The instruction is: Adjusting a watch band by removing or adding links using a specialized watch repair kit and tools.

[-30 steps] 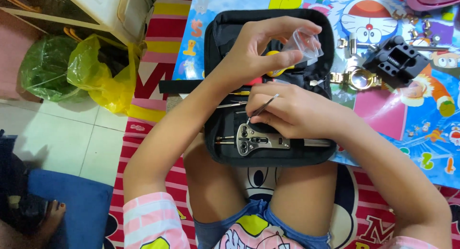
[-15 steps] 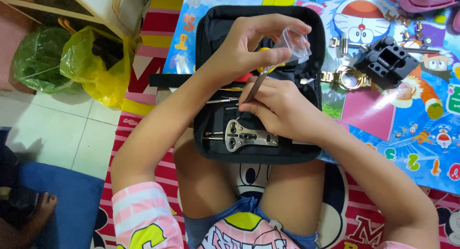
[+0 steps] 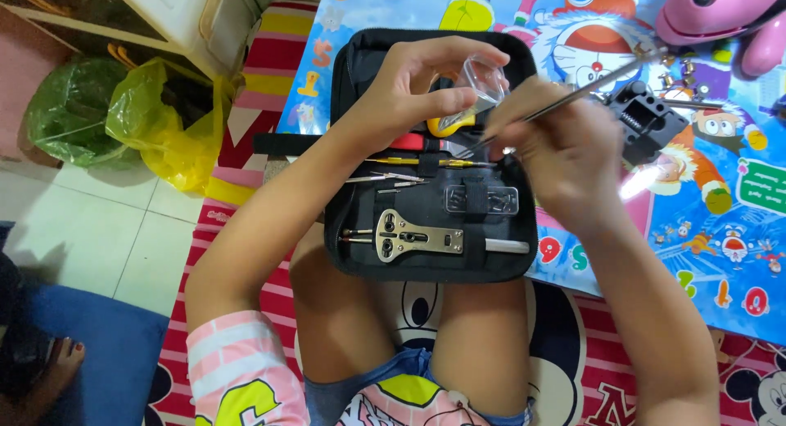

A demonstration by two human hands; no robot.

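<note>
left hand (image 3: 417,86) pinches a clear bag (image 3: 483,78) in closed fingers above the open black case (image 3: 430,160) on the lap; right hand (image 3: 557,151) grips thin tweezers (image 3: 565,94), tips just beside the bag

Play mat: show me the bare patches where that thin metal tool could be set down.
Free mat lies right of the black tool case, below the black block. Another free strip runs left of the case. Crowded: small metal parts by the pink toy, and the case itself under both hands.
</note>
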